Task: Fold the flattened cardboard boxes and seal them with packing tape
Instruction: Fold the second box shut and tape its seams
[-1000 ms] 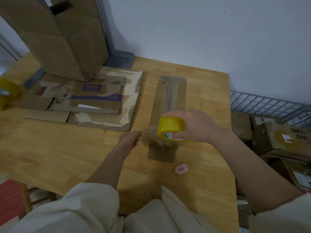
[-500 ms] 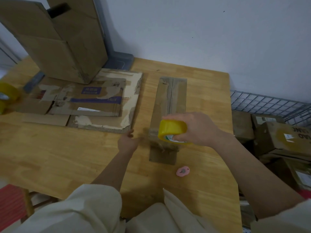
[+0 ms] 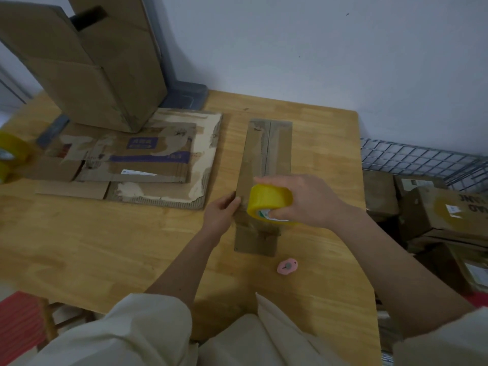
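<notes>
Packing room, stacked cartons (image 3: 446, 212), wire shelving (image 3: 412, 158)

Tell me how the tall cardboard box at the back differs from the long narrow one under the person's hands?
The tall box stands upright at the table's far left with its top open; the narrow box lies flat mid-table, its flaps shut. The tall box is much bulkier and untouched; the narrow box has the left hand at its edge and the right hand holding a yellow tape roll over it. Both are brown, worn cardboard.
</notes>
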